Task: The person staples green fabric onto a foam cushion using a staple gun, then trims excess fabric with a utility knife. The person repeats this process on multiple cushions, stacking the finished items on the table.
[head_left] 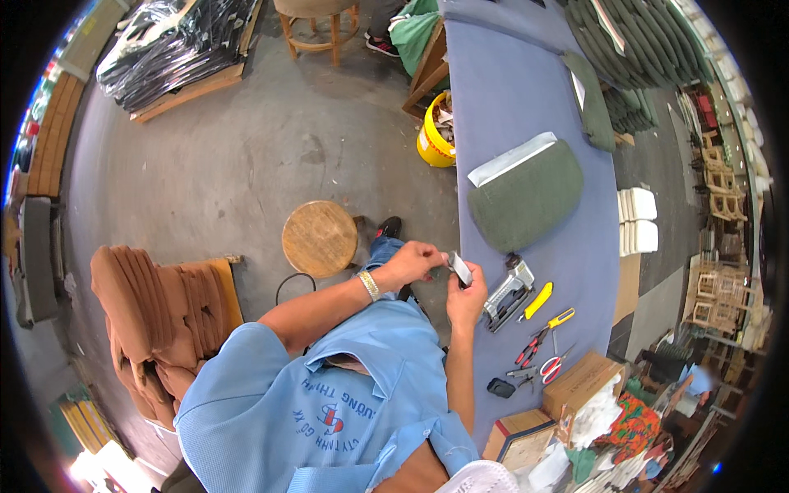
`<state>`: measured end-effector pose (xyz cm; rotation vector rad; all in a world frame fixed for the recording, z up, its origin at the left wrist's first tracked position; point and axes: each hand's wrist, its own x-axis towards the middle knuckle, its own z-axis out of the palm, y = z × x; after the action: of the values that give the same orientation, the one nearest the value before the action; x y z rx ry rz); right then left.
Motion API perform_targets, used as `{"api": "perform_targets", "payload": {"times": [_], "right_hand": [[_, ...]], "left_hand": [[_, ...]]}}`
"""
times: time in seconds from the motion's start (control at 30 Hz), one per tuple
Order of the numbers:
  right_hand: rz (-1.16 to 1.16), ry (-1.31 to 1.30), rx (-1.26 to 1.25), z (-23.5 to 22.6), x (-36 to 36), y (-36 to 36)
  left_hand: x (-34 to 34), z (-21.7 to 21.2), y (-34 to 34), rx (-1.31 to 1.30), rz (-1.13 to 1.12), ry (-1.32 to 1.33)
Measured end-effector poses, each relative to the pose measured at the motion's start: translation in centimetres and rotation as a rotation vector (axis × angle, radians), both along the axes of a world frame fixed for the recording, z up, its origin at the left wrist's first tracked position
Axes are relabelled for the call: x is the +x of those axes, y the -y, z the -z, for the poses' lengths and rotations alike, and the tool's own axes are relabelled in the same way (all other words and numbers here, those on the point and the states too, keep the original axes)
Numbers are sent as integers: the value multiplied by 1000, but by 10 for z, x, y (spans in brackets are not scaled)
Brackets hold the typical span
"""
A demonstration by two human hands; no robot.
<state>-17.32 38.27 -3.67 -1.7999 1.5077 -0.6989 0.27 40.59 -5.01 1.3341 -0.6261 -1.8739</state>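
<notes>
In front of my body, my right hand (466,300) holds a small pale strip with a dark underside (461,269) between thumb and fingers; its exact kind is unclear. My left hand (417,261), with a gold watch (369,286) on its wrist, is closed in a pinch at the strip's left end. What its fingertips grip is too small to make out. Just right of my right hand, a metal staple gun (511,294) lies on the blue-grey table (485,115). Beyond it rests a dark green cushion (528,197) with a white flap along its far edge.
Right of the staple gun lie a yellow cutter (538,301), pliers (532,348) and scissors (552,368). A cardboard box (582,384) stands at the near right. A wooden stool (320,238), a yellow bucket (434,144) and stacked brown cushions (164,308) occupy the floor.
</notes>
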Motion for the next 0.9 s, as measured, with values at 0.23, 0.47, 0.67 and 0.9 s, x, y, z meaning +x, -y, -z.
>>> {"api": "perform_targets", "payload": {"times": [0.23, 0.47, 0.67, 0.9], "right_hand": [[-638, -190, -52, 6, 83, 30], [-833, -123, -122, -2, 111, 78], [-188, -139, 91, 21, 34, 172], [456, -120, 262, -4, -37, 212]], "left_hand": [[22, 49, 4, 165, -631, -586], [102, 150, 11, 228, -886, -36], [204, 313, 32, 706, -843, 341], [202, 302, 260, 567, -685, 214]]}}
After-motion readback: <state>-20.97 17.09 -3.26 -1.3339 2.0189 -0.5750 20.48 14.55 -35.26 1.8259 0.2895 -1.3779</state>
